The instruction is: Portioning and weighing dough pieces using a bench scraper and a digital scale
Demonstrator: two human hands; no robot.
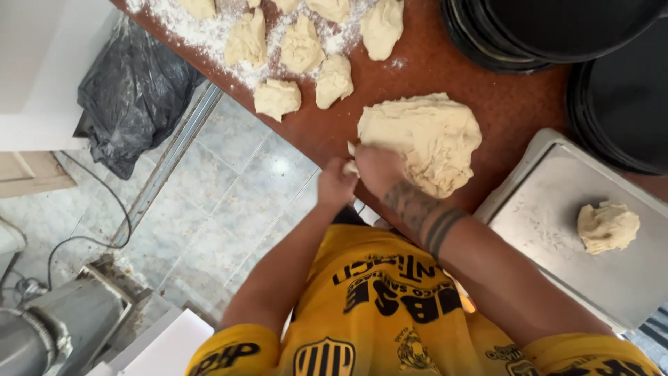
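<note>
At table edge (pixel 327 143): hands, dough mass (pixel 424 139)

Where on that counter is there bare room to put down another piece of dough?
Bare brown counter lies between the big dough mass, the black pans and the metal tray. The tray is mostly free around its one dough ball. The floured corner with the small dough pieces is crowded. Both hands fill the counter's near edge.

I see a floor of pale grey-green tiles (pixel 236 202) in soft daylight. A black plastic bag (pixel 132 90) lies beside a white cabinet (pixel 49 69). The tabletop (pixel 508 104) is reddish-brown. A grey machine (pixel 62 327) stands low, with a thin cable (pixel 104 209) near it.
</note>
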